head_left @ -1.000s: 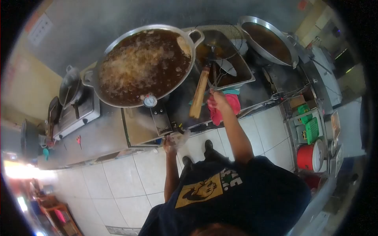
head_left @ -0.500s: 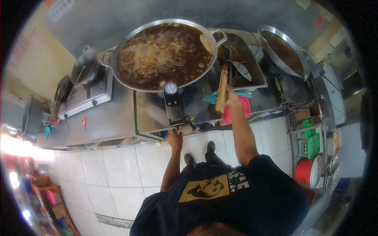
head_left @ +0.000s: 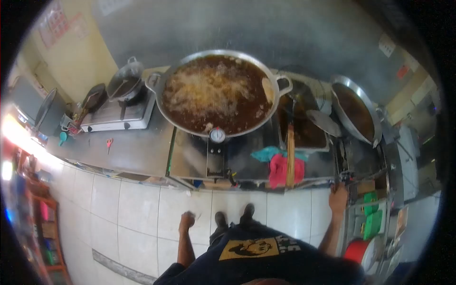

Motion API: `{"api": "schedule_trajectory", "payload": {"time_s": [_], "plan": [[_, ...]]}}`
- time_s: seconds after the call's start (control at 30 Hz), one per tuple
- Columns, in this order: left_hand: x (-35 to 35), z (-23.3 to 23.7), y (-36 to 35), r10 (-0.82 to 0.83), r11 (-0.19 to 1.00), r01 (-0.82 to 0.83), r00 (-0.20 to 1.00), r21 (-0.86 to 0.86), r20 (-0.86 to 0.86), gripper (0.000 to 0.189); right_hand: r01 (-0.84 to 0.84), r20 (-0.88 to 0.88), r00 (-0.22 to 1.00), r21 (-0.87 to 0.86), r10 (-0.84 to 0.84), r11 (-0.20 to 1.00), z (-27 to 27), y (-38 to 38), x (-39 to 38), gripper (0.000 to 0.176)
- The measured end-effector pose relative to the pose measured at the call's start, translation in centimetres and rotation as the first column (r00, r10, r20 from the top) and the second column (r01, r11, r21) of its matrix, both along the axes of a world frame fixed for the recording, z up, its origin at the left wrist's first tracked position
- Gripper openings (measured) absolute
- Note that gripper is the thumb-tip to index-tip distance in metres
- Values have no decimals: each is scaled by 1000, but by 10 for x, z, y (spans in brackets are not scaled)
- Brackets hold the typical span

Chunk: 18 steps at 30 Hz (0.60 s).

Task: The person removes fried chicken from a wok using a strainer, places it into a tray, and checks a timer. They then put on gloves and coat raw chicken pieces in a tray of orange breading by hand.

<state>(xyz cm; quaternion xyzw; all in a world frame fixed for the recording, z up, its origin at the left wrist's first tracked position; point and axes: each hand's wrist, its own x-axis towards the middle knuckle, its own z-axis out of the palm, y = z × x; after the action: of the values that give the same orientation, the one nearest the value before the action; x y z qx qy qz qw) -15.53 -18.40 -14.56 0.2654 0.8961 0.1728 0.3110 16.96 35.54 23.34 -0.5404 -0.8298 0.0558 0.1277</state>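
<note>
My left hand [head_left: 187,221] hangs over the floor in front of the counter, its fingers curled, with nothing seen in it. My right hand [head_left: 338,198] is at the counter's front edge, below the right-hand pan; its fingertips are closed around something too small and dark to name. To its left, a long wooden-handled utensil [head_left: 290,156] leans across an oily rectangular tray [head_left: 311,148] and a pink cloth [head_left: 280,170]. A teal cloth [head_left: 265,154] lies beside it. Bubbling dark oil fills a large two-handled wok [head_left: 158,92], with a dial gauge [head_left: 217,135] at its front.
At the right stands a second wide pan [head_left: 354,84] of brown liquid. A smaller wok [head_left: 126,76] sits on a tabletop stove [head_left: 118,124] at the left, near red scissors [head_left: 109,144]. A shelf rack with green boxes [head_left: 371,223] and a red pot [head_left: 357,251] stands close on my right.
My right hand has let go of the wooden-handled utensil and moved right to the counter's edge. My left hand has come away from the counter front below the gauge. The view has tilted up.
</note>
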Motion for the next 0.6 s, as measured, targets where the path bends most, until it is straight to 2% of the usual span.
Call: {"api": "schedule_trajectory", "payload": {"time_s": [0.03,0.07,0.13,0.17,0.2,0.23,0.27,0.3,0.33,0.37,0.4,0.43,0.47,0.53,0.6], "plan": [[-2,3,3,-150,983,145,988,-115,-38,21,-44,-56,997,88,49,995,22,-4,3,26],[-1,6,11,-140,986,134,988,-97,-62,21,-51,-76,995,109,59,993,46,2,-2,26],[13,15,13,205,971,-175,960,162,-189,26,-257,-274,922,94,273,962,82,6,-1,25],[19,37,21,208,970,-178,960,165,-187,26,-260,-272,921,98,277,961,100,7,-7,25],[19,90,43,198,980,-200,956,12,-218,29,-334,-212,914,91,346,938,121,10,-23,24],[12,124,60,185,964,-225,951,-141,-247,33,-407,-153,897,81,415,910,136,16,-42,23],[7,129,64,195,962,-234,950,-140,-245,33,-395,-95,913,32,396,918,143,25,-60,23],[5,132,63,193,979,-202,944,-10,-266,35,-379,-34,925,-20,379,925,148,33,-80,23],[2,138,62,192,979,-165,938,117,-288,38,-450,-51,891,27,451,893,148,40,-103,23],[3,165,71,315,941,-273,923,198,-222,37,-516,-67,852,72,520,854,144,48,-127,23],[4,195,85,430,884,-381,891,270,-149,37,-604,-13,792,128,610,787,139,60,-152,24],[2,206,90,346,901,-245,904,358,-252,33,-685,45,723,180,689,706,134,70,-177,25],[4,235,102,386,806,-276,916,524,-112,35,-710,86,701,176,708,682,132,74,-204,26],[10,299,134,384,655,-234,922,718,-49,41,-748,130,662,169,738,641,129,76,-253,26],[16,368,162,363,687,-244,931,684,-32,52,-695,253,662,-145,706,704,129,77,-293,23]]}}
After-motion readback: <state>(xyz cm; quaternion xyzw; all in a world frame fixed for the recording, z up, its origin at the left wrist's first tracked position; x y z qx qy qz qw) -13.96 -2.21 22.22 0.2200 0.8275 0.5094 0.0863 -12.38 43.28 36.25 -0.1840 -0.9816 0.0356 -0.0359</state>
